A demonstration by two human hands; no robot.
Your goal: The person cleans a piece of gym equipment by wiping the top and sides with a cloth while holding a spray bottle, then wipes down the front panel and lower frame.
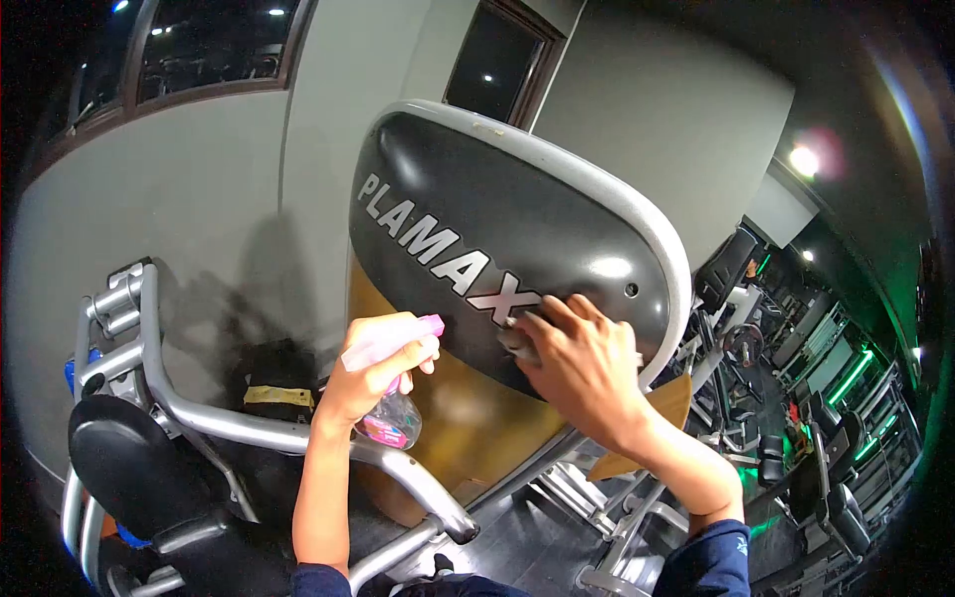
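Note:
My left hand [376,373] is closed around a clear spray bottle [389,422] with a pink nozzle, held in front of a gym machine's cover. The cover [497,199] is a rounded black panel with a silver rim, and large PLAMAX lettering [438,249] runs across it. My right hand [577,348] is at the panel just below the letter X, its fingers bent over a small greyish cloth [517,343] that is mostly hidden under them. Below the black part, the cover is gold.
A silver tubular frame [234,423] curves in front of the machine, beside a black padded seat [144,468] at left. A yellow-labelled dark object [278,396] lies behind the frame. More gym equipment [741,343] stands at right. A grey wall [179,209] rises behind.

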